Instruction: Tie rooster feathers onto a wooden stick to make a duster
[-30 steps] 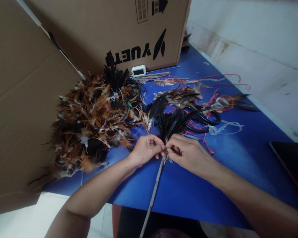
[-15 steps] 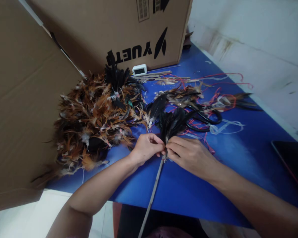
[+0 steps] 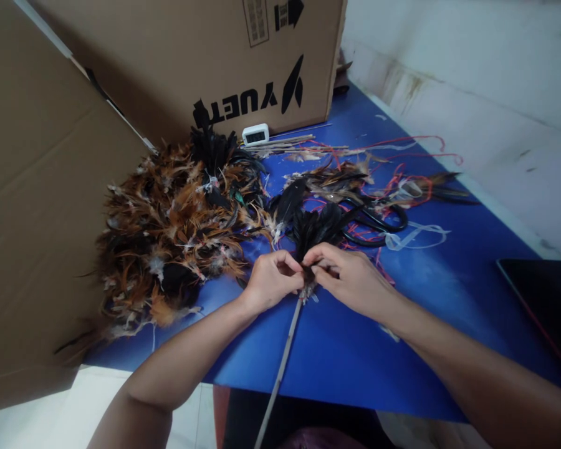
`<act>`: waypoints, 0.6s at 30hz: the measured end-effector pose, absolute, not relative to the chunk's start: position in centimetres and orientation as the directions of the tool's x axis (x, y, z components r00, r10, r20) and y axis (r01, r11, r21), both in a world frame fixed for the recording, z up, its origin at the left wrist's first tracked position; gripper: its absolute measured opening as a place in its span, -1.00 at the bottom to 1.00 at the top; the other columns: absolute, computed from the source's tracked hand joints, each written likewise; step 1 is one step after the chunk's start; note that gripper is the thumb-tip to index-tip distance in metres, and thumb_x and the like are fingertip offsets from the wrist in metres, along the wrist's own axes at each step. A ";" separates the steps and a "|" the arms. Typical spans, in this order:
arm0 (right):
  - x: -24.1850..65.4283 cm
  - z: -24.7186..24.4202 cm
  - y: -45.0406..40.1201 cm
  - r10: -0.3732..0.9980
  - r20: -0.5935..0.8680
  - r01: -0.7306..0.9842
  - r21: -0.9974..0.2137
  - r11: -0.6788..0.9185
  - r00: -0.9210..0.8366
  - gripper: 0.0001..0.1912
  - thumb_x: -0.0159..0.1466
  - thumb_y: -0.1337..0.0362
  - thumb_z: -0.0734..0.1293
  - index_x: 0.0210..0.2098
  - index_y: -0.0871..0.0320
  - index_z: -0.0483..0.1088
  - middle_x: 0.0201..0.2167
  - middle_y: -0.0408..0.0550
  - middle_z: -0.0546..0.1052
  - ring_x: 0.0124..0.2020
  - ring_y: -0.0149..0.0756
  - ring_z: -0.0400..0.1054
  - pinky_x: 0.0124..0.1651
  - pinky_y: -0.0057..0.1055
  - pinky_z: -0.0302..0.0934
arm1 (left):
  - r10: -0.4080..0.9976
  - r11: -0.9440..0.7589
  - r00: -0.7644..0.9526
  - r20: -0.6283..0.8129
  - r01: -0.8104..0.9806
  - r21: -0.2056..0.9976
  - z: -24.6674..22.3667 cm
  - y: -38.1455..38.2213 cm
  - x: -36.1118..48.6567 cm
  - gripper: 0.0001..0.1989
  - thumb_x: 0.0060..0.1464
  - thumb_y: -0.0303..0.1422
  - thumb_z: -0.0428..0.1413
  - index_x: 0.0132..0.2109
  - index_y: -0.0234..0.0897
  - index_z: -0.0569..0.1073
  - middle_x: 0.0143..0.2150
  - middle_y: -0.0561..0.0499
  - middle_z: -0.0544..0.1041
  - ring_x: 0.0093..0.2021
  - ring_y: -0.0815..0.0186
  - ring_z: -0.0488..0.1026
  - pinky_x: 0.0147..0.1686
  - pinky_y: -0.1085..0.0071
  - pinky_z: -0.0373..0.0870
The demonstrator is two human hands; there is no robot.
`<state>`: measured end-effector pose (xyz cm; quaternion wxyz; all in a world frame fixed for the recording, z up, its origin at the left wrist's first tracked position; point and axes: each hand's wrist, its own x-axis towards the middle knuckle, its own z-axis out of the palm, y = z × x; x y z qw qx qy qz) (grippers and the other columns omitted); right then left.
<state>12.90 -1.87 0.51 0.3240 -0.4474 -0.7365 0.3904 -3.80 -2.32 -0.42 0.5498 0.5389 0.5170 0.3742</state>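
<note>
A thin grey stick point(image 3: 284, 362) slants up from the bottom edge to a tuft of black feathers point(image 3: 320, 227) at its top. My left hand point(image 3: 273, 280) pinches the base of this tuft from the left, thumb and finger closed on it. From the right, my right hand point(image 3: 343, 274) pinches the same base, its fingertips close to the left ones. Pale fluffy quill ends hang just below the fingers, around the stick's top. A big pile of brown and black feather bunches point(image 3: 177, 224) lies to the left of the hands.
Black-handled scissors point(image 3: 397, 218) lie among red strings and loose feathers point(image 3: 341, 178) beyond my right hand. A white digital timer point(image 3: 255, 134) and thin sticks point(image 3: 285, 144) are by the cardboard box point(image 3: 144, 56). A dark flat device point(image 3: 542, 299) sits at the right.
The view has shifted slightly. My right hand's fingers have moved up a little on the feather base and arch more, and more of the pale quill ends shows beneath them.
</note>
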 end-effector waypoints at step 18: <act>13.4 0.7 -1.0 0.919 -0.014 0.288 -0.951 0.109 -0.395 -0.75 0.11 0.41 0.27 -0.25 0.07 0.17 -0.40 -0.17 0.58 -0.48 -0.37 0.43 -0.43 -0.46 0.24 | 0.783 -0.616 0.514 0.350 0.568 0.545 -0.6 -2.7 -5.1 -0.87 0.06 -0.46 0.01 -0.35 -0.20 0.45 -0.31 -0.04 0.55 -0.26 0.33 0.47 -0.16 0.37 0.38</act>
